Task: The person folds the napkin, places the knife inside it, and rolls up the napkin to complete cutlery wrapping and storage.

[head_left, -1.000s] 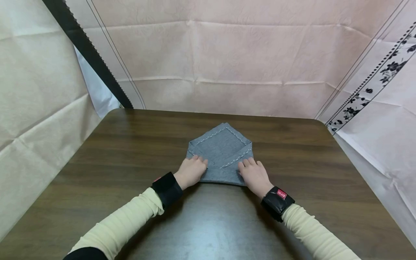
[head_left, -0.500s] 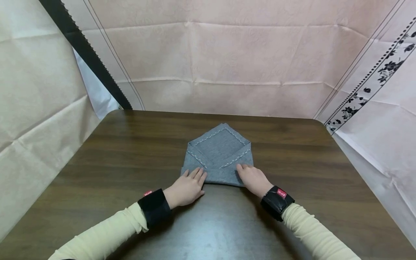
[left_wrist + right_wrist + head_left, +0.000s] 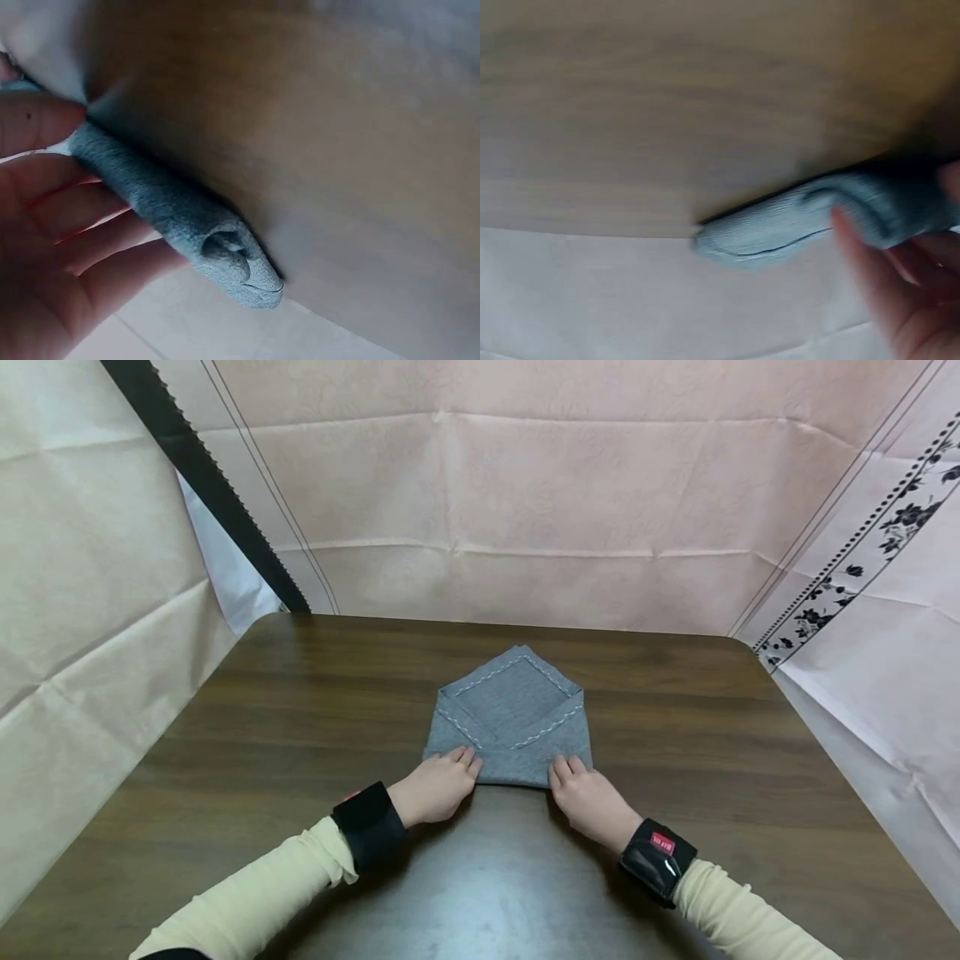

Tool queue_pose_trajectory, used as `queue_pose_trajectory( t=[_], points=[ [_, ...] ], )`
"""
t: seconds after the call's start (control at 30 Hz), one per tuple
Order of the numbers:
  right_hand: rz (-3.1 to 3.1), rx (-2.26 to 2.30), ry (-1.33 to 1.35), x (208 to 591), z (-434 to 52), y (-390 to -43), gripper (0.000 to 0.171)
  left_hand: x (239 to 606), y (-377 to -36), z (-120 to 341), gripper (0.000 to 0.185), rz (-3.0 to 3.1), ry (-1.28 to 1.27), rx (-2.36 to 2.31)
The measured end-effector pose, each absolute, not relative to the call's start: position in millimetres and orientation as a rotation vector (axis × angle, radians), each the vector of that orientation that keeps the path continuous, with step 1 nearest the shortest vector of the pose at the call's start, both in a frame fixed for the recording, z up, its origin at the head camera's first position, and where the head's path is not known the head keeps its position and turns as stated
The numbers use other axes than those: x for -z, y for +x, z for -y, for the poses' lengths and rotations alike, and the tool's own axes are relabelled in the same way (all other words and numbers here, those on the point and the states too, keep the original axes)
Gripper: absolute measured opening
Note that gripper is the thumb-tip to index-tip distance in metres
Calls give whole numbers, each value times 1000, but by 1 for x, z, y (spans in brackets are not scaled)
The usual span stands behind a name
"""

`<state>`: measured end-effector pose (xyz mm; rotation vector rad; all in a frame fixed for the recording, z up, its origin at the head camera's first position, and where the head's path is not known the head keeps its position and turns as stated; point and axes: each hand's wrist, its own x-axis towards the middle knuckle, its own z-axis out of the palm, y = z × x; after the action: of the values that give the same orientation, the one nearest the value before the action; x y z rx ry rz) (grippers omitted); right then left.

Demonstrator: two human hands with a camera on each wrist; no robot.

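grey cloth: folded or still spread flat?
Folded. The grey cloth lies on the table with two stitched flaps crossing over its middle; left hand and right hand are at its near edge.

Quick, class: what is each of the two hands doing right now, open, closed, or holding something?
Left hand: pinches the near left edge of the grey cloth.
Right hand: grips the cloth's near right edge, fingers curled round it.
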<state>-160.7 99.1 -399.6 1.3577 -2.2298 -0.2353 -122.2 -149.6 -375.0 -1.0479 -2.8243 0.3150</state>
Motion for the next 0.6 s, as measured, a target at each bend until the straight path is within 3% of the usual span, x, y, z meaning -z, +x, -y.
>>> queue_pose_trajectory(
  t=[0.2,0.6],
  points=[
    [2138,314,1096,405,-83,-151,32,376,-132,144,4,2678,-1093,-414],
    [2272,261,1084,408,-78,-153,12,374,-139,145,11,2723,-1182,-330]
  ],
)
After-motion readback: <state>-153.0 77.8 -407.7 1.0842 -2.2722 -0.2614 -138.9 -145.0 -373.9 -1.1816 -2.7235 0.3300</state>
